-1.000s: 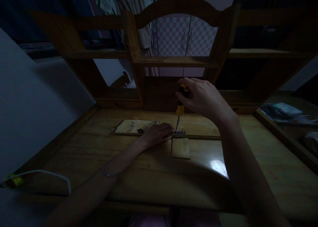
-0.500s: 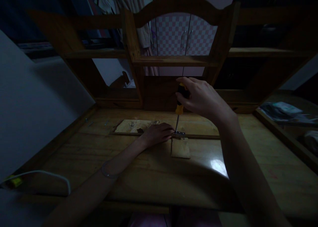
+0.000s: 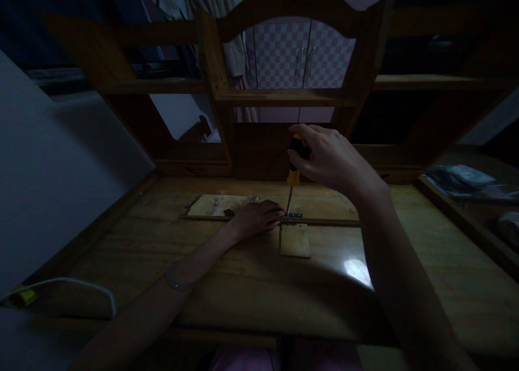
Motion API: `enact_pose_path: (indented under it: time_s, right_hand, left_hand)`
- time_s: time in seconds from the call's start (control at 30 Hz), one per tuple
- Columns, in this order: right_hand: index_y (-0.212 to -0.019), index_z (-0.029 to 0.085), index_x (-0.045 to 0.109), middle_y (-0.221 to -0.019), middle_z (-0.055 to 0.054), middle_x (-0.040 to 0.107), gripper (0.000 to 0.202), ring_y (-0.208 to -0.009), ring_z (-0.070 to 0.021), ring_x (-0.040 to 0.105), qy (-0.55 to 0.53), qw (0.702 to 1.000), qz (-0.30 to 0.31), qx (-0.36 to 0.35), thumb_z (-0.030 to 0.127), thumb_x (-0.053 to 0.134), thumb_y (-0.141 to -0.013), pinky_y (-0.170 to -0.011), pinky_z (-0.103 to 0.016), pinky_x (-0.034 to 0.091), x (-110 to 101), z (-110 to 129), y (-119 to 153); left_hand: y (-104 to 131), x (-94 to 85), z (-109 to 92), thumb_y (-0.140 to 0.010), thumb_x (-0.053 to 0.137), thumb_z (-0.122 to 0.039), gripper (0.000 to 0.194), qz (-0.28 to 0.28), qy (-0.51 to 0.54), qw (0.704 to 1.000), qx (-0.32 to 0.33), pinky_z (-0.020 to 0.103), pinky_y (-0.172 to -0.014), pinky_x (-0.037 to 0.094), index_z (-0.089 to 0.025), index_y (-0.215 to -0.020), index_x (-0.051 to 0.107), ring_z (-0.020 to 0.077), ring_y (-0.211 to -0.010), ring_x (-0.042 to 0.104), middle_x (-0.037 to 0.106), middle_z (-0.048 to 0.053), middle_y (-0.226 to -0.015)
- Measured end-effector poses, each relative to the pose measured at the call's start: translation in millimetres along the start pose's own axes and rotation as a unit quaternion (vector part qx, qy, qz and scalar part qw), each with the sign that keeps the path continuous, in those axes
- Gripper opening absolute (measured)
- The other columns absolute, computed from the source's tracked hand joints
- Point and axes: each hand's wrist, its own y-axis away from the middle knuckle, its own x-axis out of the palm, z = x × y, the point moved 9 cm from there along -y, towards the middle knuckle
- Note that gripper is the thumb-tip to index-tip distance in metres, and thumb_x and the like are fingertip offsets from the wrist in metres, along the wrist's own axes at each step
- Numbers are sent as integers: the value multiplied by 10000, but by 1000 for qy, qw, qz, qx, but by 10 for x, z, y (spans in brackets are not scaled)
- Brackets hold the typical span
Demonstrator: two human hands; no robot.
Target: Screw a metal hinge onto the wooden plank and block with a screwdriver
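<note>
My right hand (image 3: 324, 157) is wrapped round the yellow and black handle of a screwdriver (image 3: 293, 175), which stands nearly upright. Its tip meets a small metal hinge (image 3: 293, 217) on the front edge of a long wooden board (image 3: 328, 209). Beside the tip, my left hand (image 3: 259, 219) rests on the board with its fingertips at the hinge's left end; whether they pinch something is hidden. A small square wood piece (image 3: 295, 241) lies just in front of the hinge. The board's left part is rough, with a dark hole.
A wooden shelf unit (image 3: 284, 96) rises behind the desk (image 3: 227, 290). Screws (image 3: 174, 199) lie at the back left. A white cable (image 3: 81, 284) crosses the front left corner near a yellow object (image 3: 25, 296). Plastic bags (image 3: 470, 179) sit beyond the right edge.
The hinge looks flatter against the board than before. Both hands and the screwdriver have hardly moved, and the view has shifted slightly.
</note>
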Motion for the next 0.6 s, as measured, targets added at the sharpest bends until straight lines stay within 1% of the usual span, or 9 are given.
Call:
enact_pose_path:
  time_s: [0.3, 0.4, 0.5, 0.6]
  right_hand:
    - [-1324, 195, 548, -1097, -117, 686, 432, -841, -248, 639, 2, 1000, 2, 1, 361, 503, -928, -774, -378, 450, 4, -2, -2]
    - [-1373, 207, 505, -1119, -112, 678, 462, -866, -250, 638, -4, 1000, 0, -4, 345, 508, -932, -787, -377, 451, -5, 9, 7]
    - [-1411, 226, 450, -1115, -105, 676, 490, -897, -260, 635, -10, 1000, -3, -1, 328, 510, -935, -790, -383, 454, -14, 7, 15]
    - [-1388, 225, 462, -1114, -108, 679, 462, -905, -267, 635, -9, 1000, -7, 3, 328, 509, -940, -791, -393, 455, -20, -9, 13]
  left_hand:
    - [8, -15, -11, -1001, 502, -309, 245, -6, -8, 1000, 7, 307, -892, 539, -236, -1206, 615, 175, -1134, 627, 664, 53, -1229]
    - [20, -11, -16, -1003, 500, -305, 252, -11, -26, 1000, 12, 305, -902, 541, -231, -1218, 610, 172, -1142, 636, 669, 57, -1242]
    - [40, -24, -40, -1009, 487, -294, 266, -31, -52, 998, 28, 299, -885, 557, -224, -1242, 595, 162, -1126, 657, 679, 52, -1255]
    - [57, -44, -73, -1011, 472, -268, 268, -51, -68, 995, 50, 300, -885, 569, -221, -1244, 596, 156, -1120, 669, 688, 41, -1258]
